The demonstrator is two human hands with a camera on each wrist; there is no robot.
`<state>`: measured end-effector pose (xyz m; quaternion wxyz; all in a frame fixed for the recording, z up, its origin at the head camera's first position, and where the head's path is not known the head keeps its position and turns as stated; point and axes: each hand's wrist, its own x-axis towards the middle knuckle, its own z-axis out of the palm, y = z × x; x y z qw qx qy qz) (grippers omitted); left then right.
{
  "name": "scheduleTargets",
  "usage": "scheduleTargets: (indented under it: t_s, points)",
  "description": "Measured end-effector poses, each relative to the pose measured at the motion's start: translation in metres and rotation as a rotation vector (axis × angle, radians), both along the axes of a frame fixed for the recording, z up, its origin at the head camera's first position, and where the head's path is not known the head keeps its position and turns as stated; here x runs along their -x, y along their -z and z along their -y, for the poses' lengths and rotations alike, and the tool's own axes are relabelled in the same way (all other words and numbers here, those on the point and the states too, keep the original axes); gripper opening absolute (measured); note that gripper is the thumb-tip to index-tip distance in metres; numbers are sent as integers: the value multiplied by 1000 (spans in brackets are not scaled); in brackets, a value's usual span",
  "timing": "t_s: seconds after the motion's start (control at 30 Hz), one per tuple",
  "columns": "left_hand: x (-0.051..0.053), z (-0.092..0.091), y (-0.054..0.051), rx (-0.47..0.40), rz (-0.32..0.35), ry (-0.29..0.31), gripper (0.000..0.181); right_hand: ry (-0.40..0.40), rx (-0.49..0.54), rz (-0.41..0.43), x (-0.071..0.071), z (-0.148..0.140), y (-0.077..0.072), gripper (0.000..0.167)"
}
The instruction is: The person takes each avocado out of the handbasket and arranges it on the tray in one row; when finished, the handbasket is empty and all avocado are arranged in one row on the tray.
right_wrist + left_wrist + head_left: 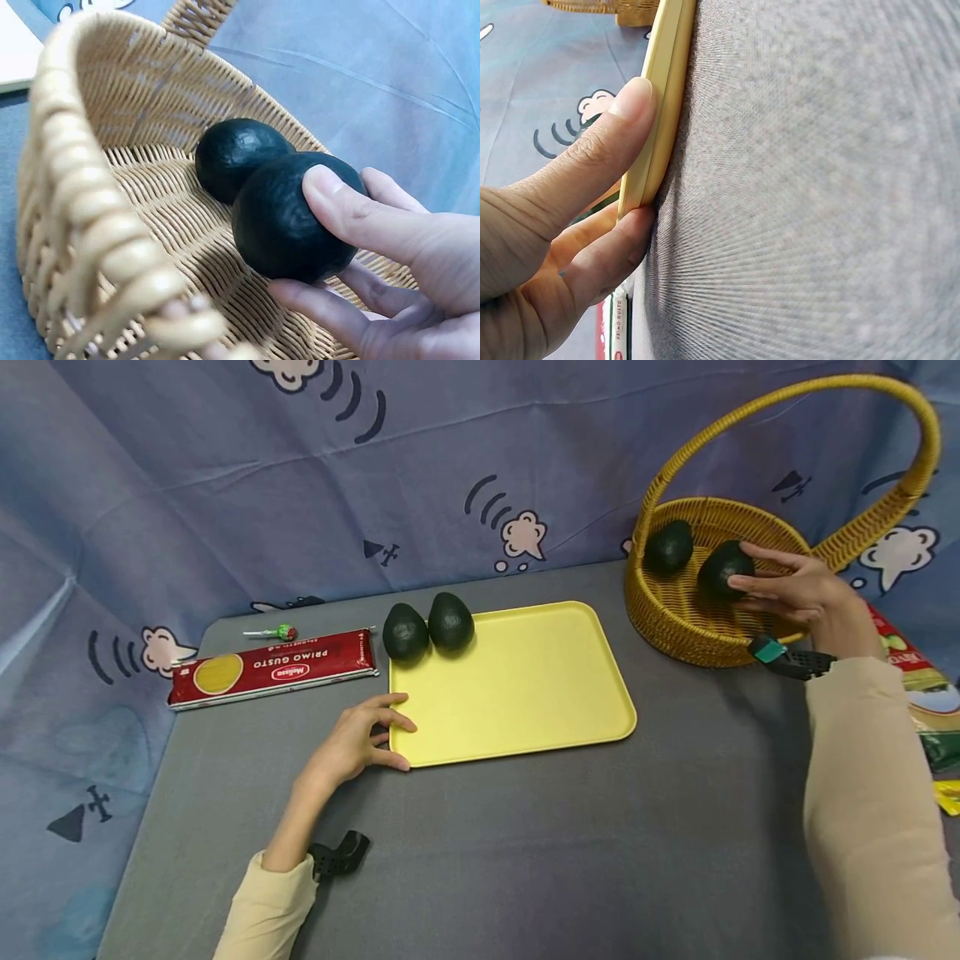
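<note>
R hand (pixel 798 585) holds avocado (pixel 718 570) in bskt (pixel 658 625), gap to front rim (pixel 693 633).

A: What's the basket (pixel 678 639) made of?
B: Wicker, by the look of it: woven, ribbed and rough, with a slight gloss along the rim.
A: And the 4 avocados (pixel 452 625)?
B: Firm skins, mostly smooth, with a soft sheen.
A: The tray (pixel 517 693)?
B: It looks like plastic, smooth and nearly matt.
A: The tablecloth (pixel 570 852)?
B: Matt cloth, finely ribbed in its weave.
A: The curtain (pixel 480 435)?
B: Printed cloth, creased and dull.
A: And the pasta packet (pixel 258 670)?
B: Thin plastic film, smooth and glossy.
A: The 2 sleeves (pixel 862 777)?
B: Soft, matt cloth.
</note>
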<state>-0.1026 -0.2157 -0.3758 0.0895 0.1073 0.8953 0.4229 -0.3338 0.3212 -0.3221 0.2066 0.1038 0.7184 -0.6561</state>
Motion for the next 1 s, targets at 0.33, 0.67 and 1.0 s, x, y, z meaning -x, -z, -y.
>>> scheduleTargets:
  t_s: [0.33, 0.67, 1.0]
  points:
    - [0, -1, 0, 14, -4, 5, 38, -5, 5, -44, -11, 1, 1, 75]
    - [0, -1, 1, 22, -11, 11, 39, 23, 45, -79, -28, 8, -1, 70]
    - [0, 0, 2, 35, -35, 15, 38, 16, 251, -181, -39, 11, -1, 69]
